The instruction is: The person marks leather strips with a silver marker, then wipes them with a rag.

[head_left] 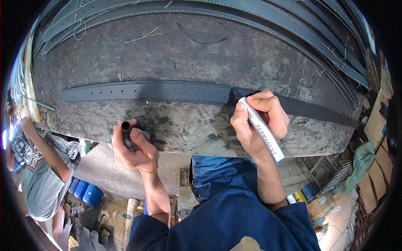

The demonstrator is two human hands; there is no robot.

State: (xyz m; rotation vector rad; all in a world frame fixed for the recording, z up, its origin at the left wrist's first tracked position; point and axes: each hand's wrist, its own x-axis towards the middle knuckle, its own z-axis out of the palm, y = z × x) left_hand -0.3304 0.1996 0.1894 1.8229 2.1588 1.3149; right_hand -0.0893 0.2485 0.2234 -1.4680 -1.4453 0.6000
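Note:
A dark leather belt strap [180,91] with punched holes near its left end lies across the worn tabletop [188,54]. My right hand [261,121] grips a silver permanent marker [263,131], its writing end down at the strap's lower edge, beside a small black patch. The tip itself is hidden by the fingers. Near the table's front edge, my left hand [136,146] is closed round a black marker cap [126,126], hollow end up. Some greyish material, too unclear to name, shows behind these fingers.
More stitched straps [209,9] curve along the far side and down the right. Loose threads [143,35] lie on the tabletop. Another person [46,175] is at the left edge. Blue containers [92,195] stand on the floor at lower left; green cloth [361,165] hangs at right.

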